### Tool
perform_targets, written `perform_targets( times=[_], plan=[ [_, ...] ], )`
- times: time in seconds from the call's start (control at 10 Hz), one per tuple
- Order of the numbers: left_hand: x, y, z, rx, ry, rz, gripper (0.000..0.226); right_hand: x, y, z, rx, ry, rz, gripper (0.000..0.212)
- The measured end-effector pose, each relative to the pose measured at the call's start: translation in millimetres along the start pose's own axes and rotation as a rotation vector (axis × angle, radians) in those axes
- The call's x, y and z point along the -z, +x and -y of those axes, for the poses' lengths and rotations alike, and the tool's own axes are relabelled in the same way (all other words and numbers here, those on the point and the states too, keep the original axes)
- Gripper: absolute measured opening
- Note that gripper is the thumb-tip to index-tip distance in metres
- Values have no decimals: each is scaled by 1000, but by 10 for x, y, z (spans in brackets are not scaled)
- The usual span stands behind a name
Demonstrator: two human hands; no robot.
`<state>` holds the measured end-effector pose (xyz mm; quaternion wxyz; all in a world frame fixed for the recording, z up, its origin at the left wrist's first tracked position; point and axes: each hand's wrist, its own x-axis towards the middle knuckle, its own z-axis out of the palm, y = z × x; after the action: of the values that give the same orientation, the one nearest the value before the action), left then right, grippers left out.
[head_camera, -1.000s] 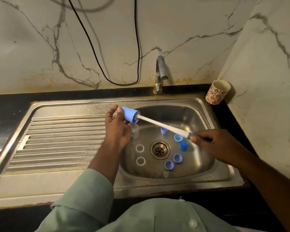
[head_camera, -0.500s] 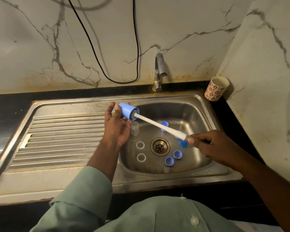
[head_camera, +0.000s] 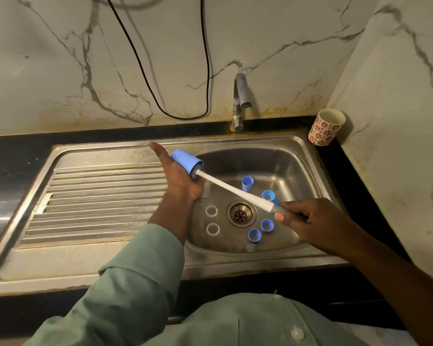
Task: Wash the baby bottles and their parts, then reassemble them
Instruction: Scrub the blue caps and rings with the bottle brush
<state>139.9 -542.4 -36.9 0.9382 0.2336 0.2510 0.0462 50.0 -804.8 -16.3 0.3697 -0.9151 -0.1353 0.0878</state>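
My left hand (head_camera: 179, 178) holds a blue bottle cap (head_camera: 185, 161) over the sink's left rim, thumb stretched up-left. A white bottle brush (head_camera: 235, 189) has its bristled head inside the cap. My right hand (head_camera: 305, 217) grips the brush's handle above the basin. In the basin (head_camera: 293, 171) lie another blue cap (head_camera: 247, 183), blue rings (head_camera: 267, 225), two white rings (head_camera: 211, 211) and a small clear part (head_camera: 249, 247). A clear bottle (head_camera: 206, 189) is mostly hidden behind my left hand.
The drain (head_camera: 241, 214) sits mid-basin, with the tap (head_camera: 240, 101) behind it and no water running. A ribbed drainboard (head_camera: 98, 203) extends left. A red-flowered cup (head_camera: 326, 127) stands at the back right corner. A black cable (head_camera: 160, 71) hangs on the wall.
My left hand has turned slightly with the cap, its thumb now pointing up-left, and bristles show at the cap's mouth. My right hand stays on the brush handle.
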Motion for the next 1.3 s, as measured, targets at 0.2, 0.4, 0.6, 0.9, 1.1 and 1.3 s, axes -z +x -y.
perform_targets(
  times=[0.2,0.4,0.6,0.9,1.1,1.3],
  plan=[
    [180,6,93,-72,110,-129,59,-68,-22,-45,-22,-162,-34,29],
    [213,9,130,114,256,-197,69,-71,-59,-113,-119,-337,-107,32],
    [-36,60,218,253,296,-112,74,-71,-108,-95,-70,-360,-15,31],
    [-162,72,113,190,97,302,29,-30,-119,-37,-417,480,71,28],
    [-176,157,95,127,204,21,21,26,1,18,-147,-390,-234,27],
    [-159,215,-9,93,86,89,31,-70,62,249,-753,779,351,43]
  ],
)
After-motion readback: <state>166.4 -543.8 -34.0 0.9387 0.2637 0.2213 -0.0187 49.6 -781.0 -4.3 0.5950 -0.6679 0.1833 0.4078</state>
